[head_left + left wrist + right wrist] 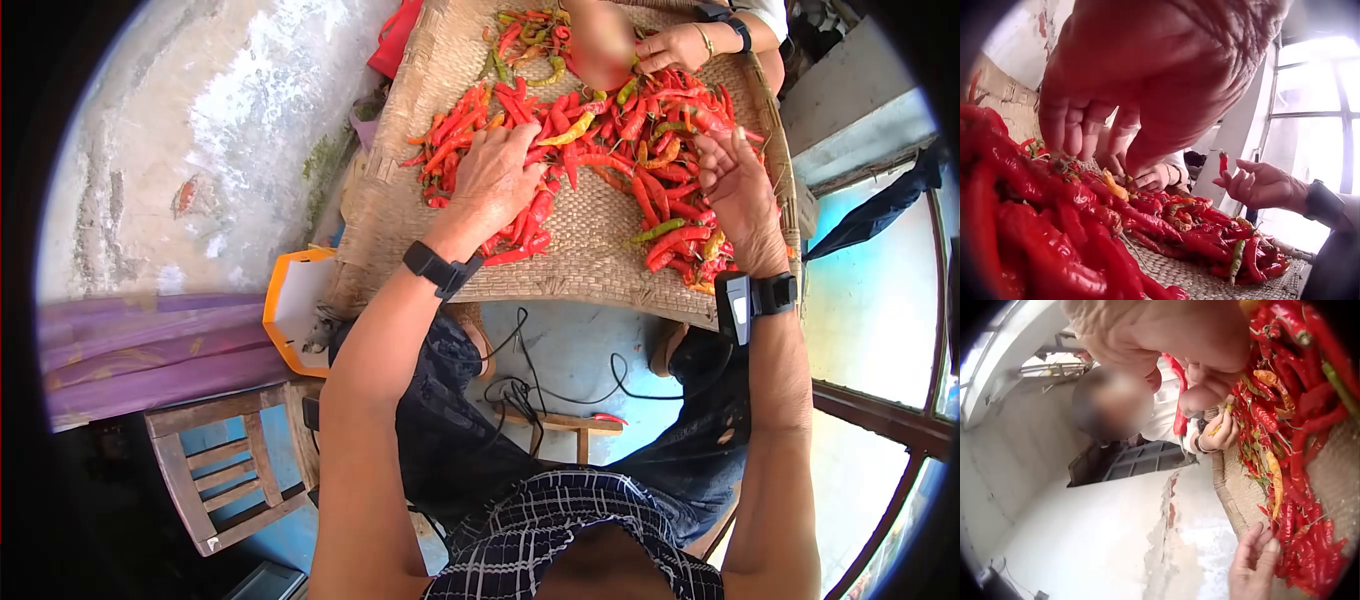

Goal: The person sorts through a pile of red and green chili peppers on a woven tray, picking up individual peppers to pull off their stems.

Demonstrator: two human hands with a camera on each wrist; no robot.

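Observation:
Red chili peppers [600, 150], with some green and yellow ones, lie spread over a woven tray [400, 200]. My left hand [495, 175] is over the left part of the pile, its fingers loosely bent down with the tips right at the peppers. Nothing shows gripped in it in the right wrist view. My right hand [740, 190] is raised at the tray's right side, palm turned up. Its fingers pinch a single red chili pepper [1223, 164], which stands up from the fingertips in the left wrist view.
Across the tray, another person's hand [675, 47] pinches a yellowish pepper [1216, 428]. A wooden chair [230, 470] and an orange-rimmed box [300, 300] stand at the left. Black cables [520, 390] and a small wooden stool [565, 425] are below the tray.

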